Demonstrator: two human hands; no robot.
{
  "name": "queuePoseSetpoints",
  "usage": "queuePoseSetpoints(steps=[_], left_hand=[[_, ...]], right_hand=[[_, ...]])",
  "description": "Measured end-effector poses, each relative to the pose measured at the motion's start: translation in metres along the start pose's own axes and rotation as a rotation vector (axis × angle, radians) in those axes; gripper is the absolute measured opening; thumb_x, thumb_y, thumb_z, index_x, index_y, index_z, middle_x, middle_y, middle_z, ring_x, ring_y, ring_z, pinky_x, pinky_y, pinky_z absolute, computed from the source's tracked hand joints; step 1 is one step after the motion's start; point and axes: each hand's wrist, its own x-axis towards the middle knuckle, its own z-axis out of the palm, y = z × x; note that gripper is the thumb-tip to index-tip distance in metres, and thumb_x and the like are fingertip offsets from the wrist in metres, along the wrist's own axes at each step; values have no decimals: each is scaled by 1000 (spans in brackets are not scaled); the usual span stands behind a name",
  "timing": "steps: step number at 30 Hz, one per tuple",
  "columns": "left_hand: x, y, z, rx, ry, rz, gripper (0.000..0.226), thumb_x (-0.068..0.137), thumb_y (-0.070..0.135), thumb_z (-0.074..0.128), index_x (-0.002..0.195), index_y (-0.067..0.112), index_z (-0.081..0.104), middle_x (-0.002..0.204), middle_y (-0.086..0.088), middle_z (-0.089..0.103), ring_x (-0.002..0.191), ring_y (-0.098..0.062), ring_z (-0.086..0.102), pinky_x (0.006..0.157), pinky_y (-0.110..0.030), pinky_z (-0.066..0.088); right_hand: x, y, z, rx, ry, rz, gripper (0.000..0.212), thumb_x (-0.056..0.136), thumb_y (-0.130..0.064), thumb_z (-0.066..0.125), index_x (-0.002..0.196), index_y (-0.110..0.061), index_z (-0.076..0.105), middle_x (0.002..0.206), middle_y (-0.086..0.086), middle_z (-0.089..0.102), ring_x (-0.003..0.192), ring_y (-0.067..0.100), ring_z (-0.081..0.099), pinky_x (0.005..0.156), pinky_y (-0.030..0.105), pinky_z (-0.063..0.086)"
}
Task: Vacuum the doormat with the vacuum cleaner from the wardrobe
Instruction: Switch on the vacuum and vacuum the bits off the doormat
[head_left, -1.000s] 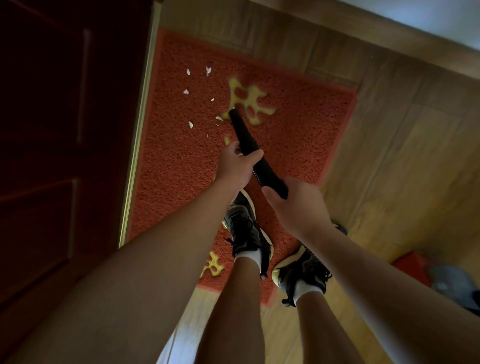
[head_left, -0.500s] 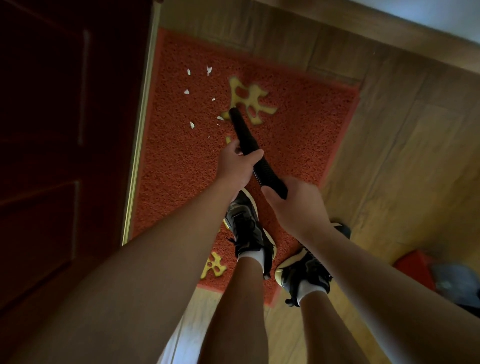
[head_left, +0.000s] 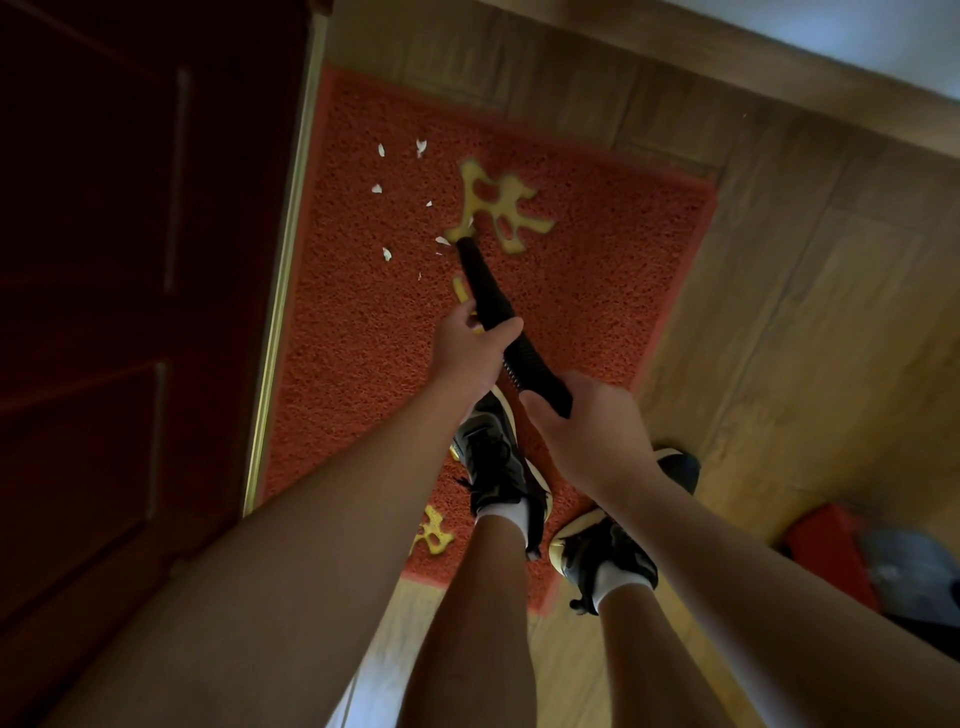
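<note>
Currently the vacuum cleaner (head_left: 488, 296) is gripped mid-body by the left hand (head_left: 467, 356) and at the rear by the right hand (head_left: 589, 434), fingers (head_left: 464, 313) curled round it; its nozzle is aimed at white scraps (head_left: 387, 253) on the doormat (head_left: 597, 291).

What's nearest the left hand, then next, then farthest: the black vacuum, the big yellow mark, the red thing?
1. Black vacuum: gripped by the left hand.
2. Big yellow mark: ahead, on the mat.
3. Red thing: far right, off the mat.
</note>
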Motion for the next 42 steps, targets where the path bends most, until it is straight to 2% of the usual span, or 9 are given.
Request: queuePoseSetpoints(steps=[4, 9, 12, 18, 25, 29, 35, 38, 42], left_hand=[[3, 6, 0, 2, -25, 18, 41, 92, 30, 72, 130, 17, 64, 130, -2, 63, 118, -23, 60, 94, -42, 48], [8, 14, 0, -13, -38, 23, 38, 95, 24, 70, 131, 15, 62, 117, 4, 62, 100, -11, 58, 73, -21, 42], [10, 17, -2, -8, -49, 18, 37, 96, 24, 69, 132, 16, 62, 115, 5, 59, 102, -12, 57, 83, -29, 42], [16, 21, -4, 10, -46, 27, 34, 94, 25, 70, 127, 18, 64, 121, 0, 64, 109, -18, 61, 91, -38, 49], [18, 19, -4, 11, -33, 35, 31, 93, 24, 71, 124, 18, 67, 118, -1, 67, 109, -18, 62, 89, -35, 48], [16, 15, -4, 20, -22, 26, 33, 93, 25, 72, 124, 16, 67, 123, -3, 66, 115, -22, 61, 96, -42, 50], [10, 6, -3, 44, -13, 25, 38, 90, 31, 74, 125, 17, 68, 126, -1, 66, 116, -21, 61, 96, -41, 49], [6, 4, 0, 32, -7, 24, 38, 91, 30, 74, 126, 16, 67, 128, -3, 65, 118, -22, 60, 96, -41, 48], [1, 2, 2, 29, 2, 14, 47, 87, 37, 74, 129, 17, 65, 128, -3, 65, 117, -24, 61, 100, -47, 50]], right_hand=[[3, -1, -1, 26, 14, 9, 35, 97, -44, 57, 74, -19, 51, 59, 1, 55, 47, 19, 51, 44, 32, 37], [9, -5, -3, 33, 18, 2, 34, 97, -43, 57, 74, -19, 52, 59, 1, 55, 47, 19, 51, 42, 30, 34], [12, -7, -4, 32, 8, 9, 33, 98, -43, 57, 75, -20, 51, 59, 1, 54, 47, 19, 49, 43, 30, 34], [17, -12, -4, 25, 17, 16, 34, 98, -43, 56, 75, -18, 52, 60, 2, 55, 50, 20, 51, 43, 29, 31], [19, -12, -4, 28, 9, 24, 33, 98, -43, 55, 78, -17, 55, 61, 3, 58, 50, 21, 54, 44, 32, 37], [16, -9, -2, 9, 3, 3, 33, 98, -44, 55, 78, -17, 55, 61, 2, 56, 50, 20, 52, 43, 30, 34], [7, -4, -1, 18, -3, 3, 33, 98, -44, 56, 79, -17, 55, 60, 0, 55, 47, 16, 49, 43, 27, 32], [4, -1, -2, 11, 1, -6, 33, 97, -44, 56, 77, -18, 54, 59, 0, 55, 47, 17, 49, 42, 28, 34], [2, 3, -3, 13, 4, -17, 35, 97, -45, 56, 77, -16, 55, 59, 2, 56, 47, 20, 51, 43, 31, 37]])
